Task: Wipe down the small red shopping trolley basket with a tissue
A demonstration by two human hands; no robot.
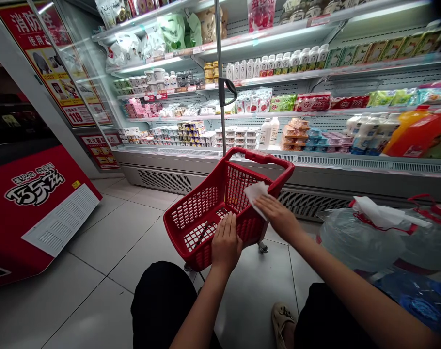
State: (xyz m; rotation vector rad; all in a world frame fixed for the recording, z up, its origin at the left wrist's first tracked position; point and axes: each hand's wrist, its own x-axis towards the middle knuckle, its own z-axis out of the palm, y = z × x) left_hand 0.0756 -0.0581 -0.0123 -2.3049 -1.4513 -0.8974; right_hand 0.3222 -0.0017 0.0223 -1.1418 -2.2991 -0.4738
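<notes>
A red plastic shopping cart (195, 213) with lattice walls stands tilted in view in front of me. My left hand (227, 244) rests against its near rim, fingers stretched out and close together. With my right hand (276, 213) I press a white wipe (255, 193) onto the upper near rim, just below the cart's handle (259, 156). Most of the wipe shows beyond my fingertips; the rest is under them. A thin dark strip (205, 231) lies on the lattice floor inside the cart.
A lit refrigerated case (220, 155) with a sliding glass door handle (228, 92) spans the back. To the left stands a red freezer (42, 203). Large plastic water bottles (362, 237) crowd the right side. Pale floor tiles (107, 281) surround the cart.
</notes>
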